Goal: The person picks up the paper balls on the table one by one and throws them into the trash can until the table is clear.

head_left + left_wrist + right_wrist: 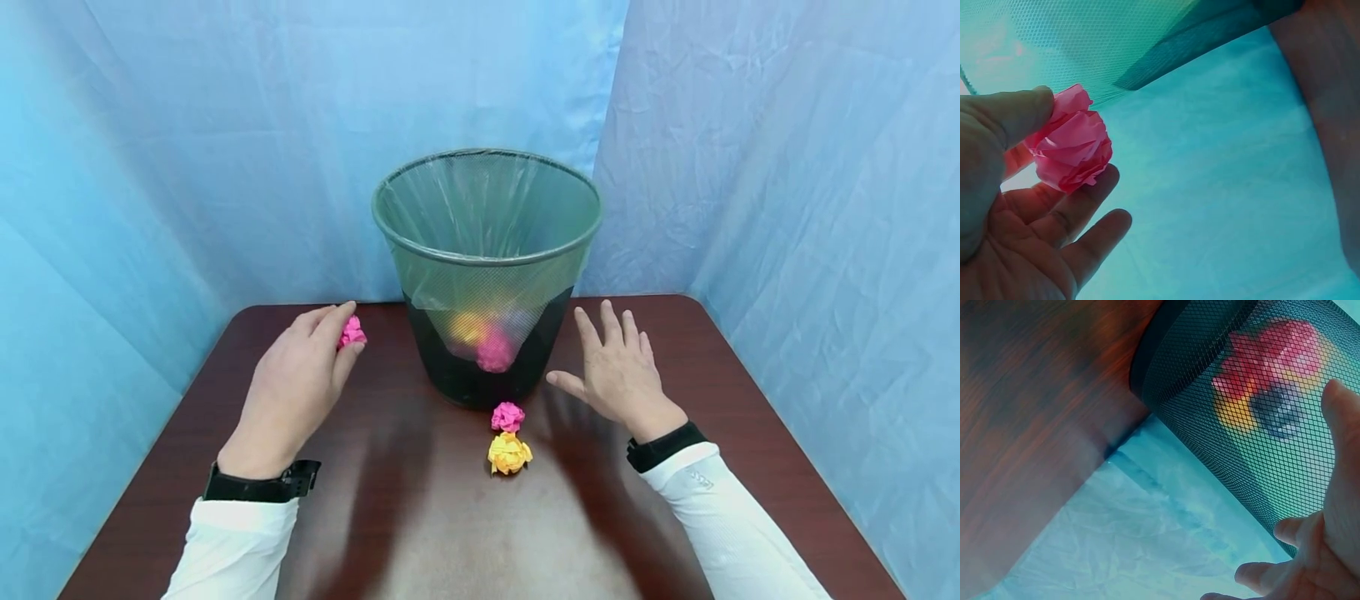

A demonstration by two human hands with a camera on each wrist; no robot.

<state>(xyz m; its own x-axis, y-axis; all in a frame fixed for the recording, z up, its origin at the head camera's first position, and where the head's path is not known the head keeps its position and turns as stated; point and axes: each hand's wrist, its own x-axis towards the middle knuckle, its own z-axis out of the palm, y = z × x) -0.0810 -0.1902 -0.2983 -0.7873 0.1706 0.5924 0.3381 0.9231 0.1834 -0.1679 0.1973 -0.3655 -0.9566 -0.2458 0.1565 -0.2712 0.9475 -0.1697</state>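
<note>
Between thumb and fingers, my left hand (296,379) pinches a crumpled pink paper ball (352,332), held up to the left of a mesh wastebasket (480,260). The left wrist view shows the same pink ball (1074,142) near the basket's mesh side. My right hand (618,371) is at the basket's right, fingers spread, holding nothing. Inside the clear-lined basket, pink, yellow and dark paper balls (1272,369) show through the mesh. On the table in front of it lie a small pink paper ball (507,417) and a yellow paper ball (510,454), close together.
The basket stands toward the back of a dark brown wooden table (420,533). Light blue cloth (300,125) hangs behind the table and along both sides. A black band (663,447) is on the right wrist, another black strap (258,483) on the left.
</note>
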